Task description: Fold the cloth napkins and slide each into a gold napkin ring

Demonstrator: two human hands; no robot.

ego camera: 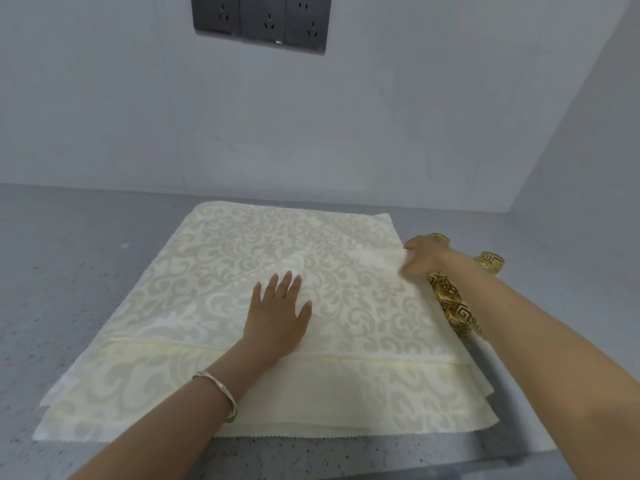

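A stack of cream damask napkins (194, 393) lies flat on the grey speckled counter (69, 271). The top napkin (363, 299) lies over the stack, with its near edge set back from the stack's front edge. My left hand (277, 320) presses flat on its middle, fingers straight and spread. My right hand (424, 258) pinches the top napkin's right edge. Several gold napkin rings (450, 306) lie in a row just right of the stack, partly hidden under my right forearm. One more gold ring (491, 263) stands farther right.
A white wall rises close behind the napkins, with a dark socket panel (261, 20) high up. A side wall closes in at the right. The counter's front edge (450, 469) runs near the bottom right. A bangle (221, 393) circles my left wrist.
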